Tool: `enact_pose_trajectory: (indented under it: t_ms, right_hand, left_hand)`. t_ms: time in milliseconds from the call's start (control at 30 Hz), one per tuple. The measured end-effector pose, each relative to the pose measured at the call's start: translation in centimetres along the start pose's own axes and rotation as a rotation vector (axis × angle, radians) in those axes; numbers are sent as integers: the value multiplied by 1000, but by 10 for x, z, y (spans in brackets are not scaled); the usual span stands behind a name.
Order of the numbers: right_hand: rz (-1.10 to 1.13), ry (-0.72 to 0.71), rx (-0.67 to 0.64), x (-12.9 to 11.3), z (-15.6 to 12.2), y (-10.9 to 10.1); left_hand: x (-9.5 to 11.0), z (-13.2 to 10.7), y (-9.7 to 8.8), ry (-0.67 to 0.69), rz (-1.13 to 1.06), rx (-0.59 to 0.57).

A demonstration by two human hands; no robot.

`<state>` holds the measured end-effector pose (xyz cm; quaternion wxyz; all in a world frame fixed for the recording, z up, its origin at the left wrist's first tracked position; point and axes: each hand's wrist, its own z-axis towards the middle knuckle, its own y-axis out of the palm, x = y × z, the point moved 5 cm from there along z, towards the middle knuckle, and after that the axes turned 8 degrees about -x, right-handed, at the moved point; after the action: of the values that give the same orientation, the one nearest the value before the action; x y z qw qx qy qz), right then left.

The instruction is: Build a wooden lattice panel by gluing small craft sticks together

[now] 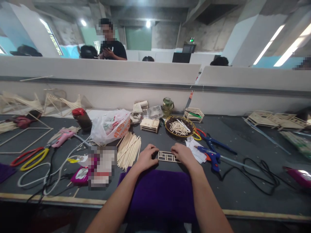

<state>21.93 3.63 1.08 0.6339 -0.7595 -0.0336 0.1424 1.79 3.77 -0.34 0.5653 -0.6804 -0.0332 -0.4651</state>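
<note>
A small lattice frame of pale wooden sticks (167, 156) lies flat just beyond the purple cloth. My left hand (147, 157) is at its left end, with thumb and fingers curled and the tips against the corners. At the other end, my right hand (182, 154) has its fingers bent over the frame, covering its right edge. Loose wooden sticks (128, 150) are piled to the left of my left hand. White paper (196, 149) lies by my right hand, with a blue glue gun (213, 158) beyond it.
A basket of short sticks (167, 127), a small stick-built model (150, 125) and a plastic bag (110, 126) stand farther back. Scissors (34, 158), a pink glue gun (63, 136) and a power strip (81, 174) are left. A black cable (262, 174) coils right. A partition (97, 69) borders the table.
</note>
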Motion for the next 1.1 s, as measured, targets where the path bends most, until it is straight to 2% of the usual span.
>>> enact_pose_trajectory:
  t_ms: [533,833,933,1100]
  right_hand:
    - [-23,-40,-33,-6,3,4]
    - [65,-31,2,-5,-2,-6]
    - [108,44,62,2,-10,-9]
    - [146,302,148,23,-30,5]
  left_hand:
    - [-1,0,0,9,-13,4]
    - [1,0,-1,-13,-26,-20]
    - [2,0,-1,-16,-20,-17]
    - [3,-1,0,-11,-6,-7]
